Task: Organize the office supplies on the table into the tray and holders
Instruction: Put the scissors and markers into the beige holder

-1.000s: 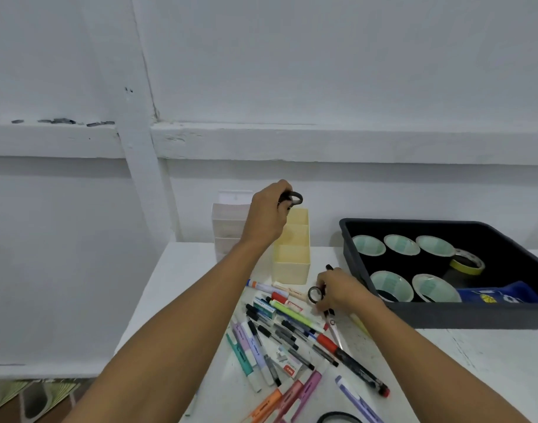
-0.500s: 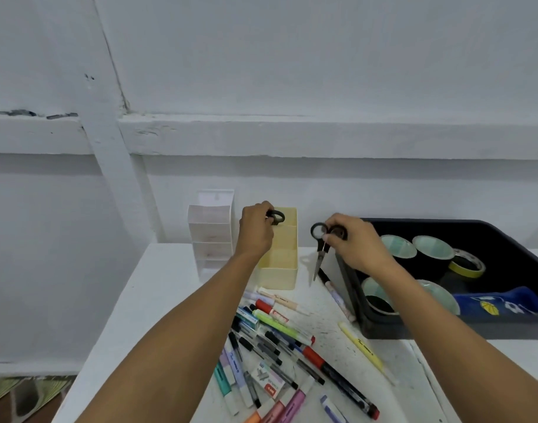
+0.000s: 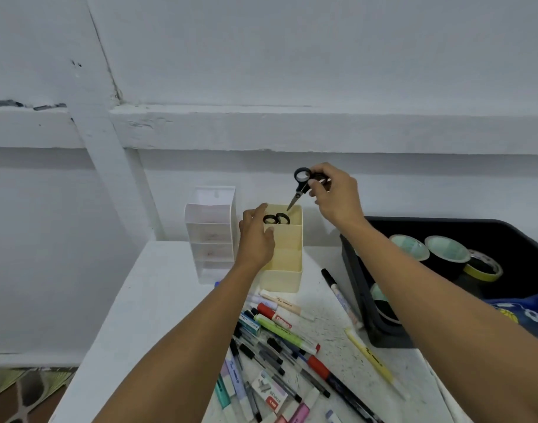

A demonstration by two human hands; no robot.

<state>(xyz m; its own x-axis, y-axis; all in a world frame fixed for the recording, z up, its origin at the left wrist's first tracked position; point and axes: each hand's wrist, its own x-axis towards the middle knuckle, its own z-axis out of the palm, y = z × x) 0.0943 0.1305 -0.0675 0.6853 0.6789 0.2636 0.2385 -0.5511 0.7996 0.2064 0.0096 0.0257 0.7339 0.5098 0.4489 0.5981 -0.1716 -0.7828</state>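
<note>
**Desk lead:** What's at the left of your feed?

**Me:** A white tiered holder [image 3: 211,236] stands at the back of the desk [image 3: 157,300], against the wall. Just right of it, the left hand [image 3: 255,239] lies against the side of the yellow holder [image 3: 284,264], fingers loose and thumb raised.

**Desk lead:** Has it got hold of anything?

**Me:** Black scissors [image 3: 276,219] stand in the yellow holder's rear compartment, loops up above the rim, right by thumb and forefinger. From my angle I can't tell whether the fingertips touch the loops, but nothing looks gripped.

**Desk lead:** And the other one?

**Me:** The right hand [image 3: 334,193] is above and just right of that holder. It pinches a second pair of scissors [image 3: 298,194] by one loop. The blades are closed and slant down towards the holder's back corner, with the tip just over the rim.

**Desk lead:** And the rest?

**Me:** In front of the holders a heap of pens and markers [image 3: 279,332] lies on the desk, with a staples box [image 3: 272,393] among them. A black-capped marker [image 3: 337,293] and a yellow highlighter [image 3: 371,358] lie apart, nearer the black tray [image 3: 357,285] at far right. Tape rolls [image 3: 447,251] sit in the tray. A blue packet [image 3: 524,312] is there too, partly behind my right forearm.
</note>
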